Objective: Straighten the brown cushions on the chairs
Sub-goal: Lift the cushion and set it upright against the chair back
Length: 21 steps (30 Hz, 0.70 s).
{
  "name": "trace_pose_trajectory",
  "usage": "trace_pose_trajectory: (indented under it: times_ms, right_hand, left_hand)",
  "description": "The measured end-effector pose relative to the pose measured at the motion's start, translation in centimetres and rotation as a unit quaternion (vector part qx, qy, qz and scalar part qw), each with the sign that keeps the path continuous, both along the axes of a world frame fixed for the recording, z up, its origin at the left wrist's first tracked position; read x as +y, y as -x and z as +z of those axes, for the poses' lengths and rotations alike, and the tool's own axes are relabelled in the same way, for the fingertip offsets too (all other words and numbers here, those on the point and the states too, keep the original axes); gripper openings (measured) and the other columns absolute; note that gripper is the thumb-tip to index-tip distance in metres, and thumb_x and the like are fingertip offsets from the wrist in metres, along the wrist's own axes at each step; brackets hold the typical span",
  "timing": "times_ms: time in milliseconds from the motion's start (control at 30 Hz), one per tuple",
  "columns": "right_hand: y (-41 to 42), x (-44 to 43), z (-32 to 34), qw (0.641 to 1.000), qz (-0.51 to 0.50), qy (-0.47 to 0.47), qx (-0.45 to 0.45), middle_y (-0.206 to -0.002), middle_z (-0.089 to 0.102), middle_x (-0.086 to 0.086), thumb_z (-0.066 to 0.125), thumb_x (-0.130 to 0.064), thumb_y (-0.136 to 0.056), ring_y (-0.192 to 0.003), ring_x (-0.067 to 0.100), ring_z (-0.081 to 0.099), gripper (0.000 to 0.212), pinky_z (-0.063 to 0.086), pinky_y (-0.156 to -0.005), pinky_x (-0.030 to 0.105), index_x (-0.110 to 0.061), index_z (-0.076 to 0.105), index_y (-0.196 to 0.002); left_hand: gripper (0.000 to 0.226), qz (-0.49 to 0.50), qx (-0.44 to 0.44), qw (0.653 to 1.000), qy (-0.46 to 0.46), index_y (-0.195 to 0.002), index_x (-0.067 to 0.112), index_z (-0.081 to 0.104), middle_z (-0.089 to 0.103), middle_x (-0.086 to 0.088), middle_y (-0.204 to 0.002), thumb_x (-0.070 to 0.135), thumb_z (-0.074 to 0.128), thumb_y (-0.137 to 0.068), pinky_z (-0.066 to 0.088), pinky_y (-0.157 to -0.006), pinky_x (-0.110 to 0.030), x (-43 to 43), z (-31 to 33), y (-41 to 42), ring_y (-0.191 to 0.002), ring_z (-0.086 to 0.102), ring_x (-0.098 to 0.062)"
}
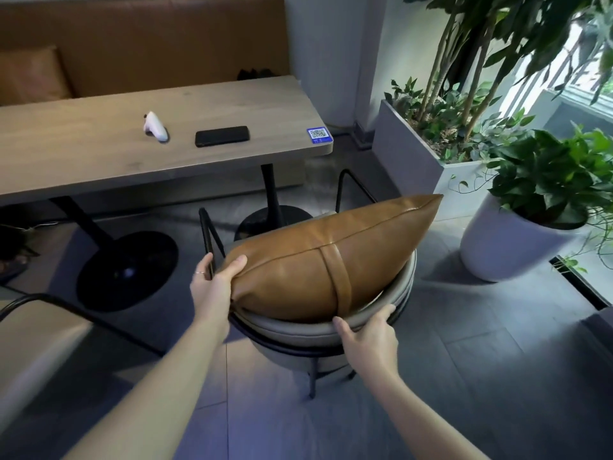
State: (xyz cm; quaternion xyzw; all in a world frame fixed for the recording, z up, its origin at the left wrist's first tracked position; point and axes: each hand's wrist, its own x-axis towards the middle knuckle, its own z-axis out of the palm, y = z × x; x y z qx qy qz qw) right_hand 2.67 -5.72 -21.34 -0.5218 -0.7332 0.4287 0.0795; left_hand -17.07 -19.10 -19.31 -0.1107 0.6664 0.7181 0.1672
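A brown leather cushion [331, 257] with a stitched strap across its middle lies tilted on a round grey chair [298, 333] with a black wire frame. My left hand [215, 287] grips the cushion's left corner, thumb on top. My right hand [368, 336] rests at the cushion's lower front edge against the chair's padded rim; whether it grips the cushion or the rim is unclear. Another brown cushion [33, 76] leans on the brown bench at the far left.
A wooden table [99, 151] stands behind the chair, holding a white controller [155, 126], a black phone [221, 136] and a QR sticker [319, 134]. A grey planter box [408, 151] and a white plant pot [504, 244] stand to the right. A second chair [39, 327] is at left.
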Motion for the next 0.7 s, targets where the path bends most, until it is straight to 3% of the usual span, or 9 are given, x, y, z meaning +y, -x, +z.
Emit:
trace_pose_trajectory:
  times_ms: [133, 233, 300, 400, 500, 600, 700]
  right_hand:
    - [3.0, -4.0, -0.6, 1.000, -0.007, -0.001, 0.007, -0.127, 0.063, 0.024, 0.066, -0.046, -0.092, -0.120, 0.037, 0.058, 0.112, 0.044, -0.086, 0.032, 0.011, -0.011, -0.152]
    - [5.4, -6.2, -1.2, 1.000, -0.018, -0.007, 0.009, -0.126, 0.064, 0.022, 0.064, -0.048, -0.093, -0.115, 0.035, 0.061, 0.113, 0.047, -0.084, 0.034, 0.009, -0.013, -0.152]
    - [7.0, -7.2, -1.5, 0.999, -0.028, -0.014, 0.005, -0.123, 0.066, 0.022, 0.063, -0.050, -0.092, -0.114, 0.035, 0.062, 0.113, 0.049, -0.084, 0.035, 0.009, -0.013, -0.151]
    - [9.0, -8.1, -1.7, 0.999, -0.033, -0.027, -0.007, -0.118, 0.068, 0.021, 0.061, -0.052, -0.093, -0.111, 0.034, 0.064, 0.112, 0.046, -0.076, 0.031, 0.010, -0.012, -0.151]
    - [10.7, -8.4, -1.8, 0.999, -0.029, -0.040, -0.017, -0.110, 0.071, 0.019, 0.059, -0.056, -0.093, -0.104, 0.033, 0.067, 0.112, 0.054, -0.078, 0.036, 0.010, -0.012, -0.151]
    - [11.8, -8.4, -1.6, 0.999, -0.022, -0.020, -0.018, -0.106, 0.072, 0.016, 0.059, -0.054, -0.094, -0.103, 0.032, 0.067, 0.111, 0.053, -0.076, 0.036, 0.008, -0.013, -0.152]
    - [11.5, -8.0, -1.7, 1.000, -0.015, 0.013, 0.002, -0.128, 0.064, 0.018, 0.062, -0.052, -0.093, -0.119, 0.034, 0.060, 0.111, 0.052, -0.090, 0.042, 0.000, -0.015, -0.154]
  left_hand:
    - [0.080, -0.001, 0.017, 1.000, 0.018, -0.145, 0.030, 0.053, 0.059, -0.005, -0.139, 0.031, 0.089, -0.073, 0.052, -0.103, -0.050, -2.7, 0.0, 3.9, -0.114, 0.064, -0.027]
    - [0.079, -0.009, 0.037, 0.998, 0.051, -0.140, 0.032, 0.057, 0.060, -0.003, -0.135, 0.040, 0.089, -0.068, 0.052, -0.102, -0.049, -4.0, 0.7, 6.0, -0.113, 0.064, -0.026]
    - [0.079, -0.017, 0.065, 0.993, 0.094, -0.138, 0.033, 0.057, 0.056, -0.001, -0.142, 0.046, 0.088, -0.067, 0.049, -0.105, -0.044, -4.6, 1.1, 7.2, -0.120, 0.060, -0.026]
    - [0.063, -0.012, 0.144, 0.970, 0.197, -0.140, 0.028, 0.057, 0.050, -0.003, -0.149, 0.044, 0.078, -0.083, 0.042, -0.109, -0.042, -5.0, 1.9, 8.4, -0.131, 0.051, -0.027]
    - [0.053, -0.023, 0.232, 0.923, 0.306, -0.140, 0.026, 0.057, 0.041, -0.008, -0.158, 0.047, 0.066, -0.092, 0.036, -0.114, -0.051, -5.0, 2.8, 8.3, -0.141, 0.043, -0.031]
    - [0.058, -0.073, 0.298, 0.859, 0.409, -0.145, 0.027, 0.054, 0.022, -0.012, -0.168, 0.052, 0.064, -0.093, 0.021, -0.120, -0.059, -5.3, 3.6, 7.5, -0.152, 0.022, -0.034]
    - [0.073, -0.127, 0.411, 0.744, 0.511, -0.152, 0.032, 0.044, 0.005, -0.012, -0.172, 0.055, 0.069, -0.088, 0.005, -0.121, -0.061, -5.3, 4.4, 6.1, -0.157, 0.002, -0.035]
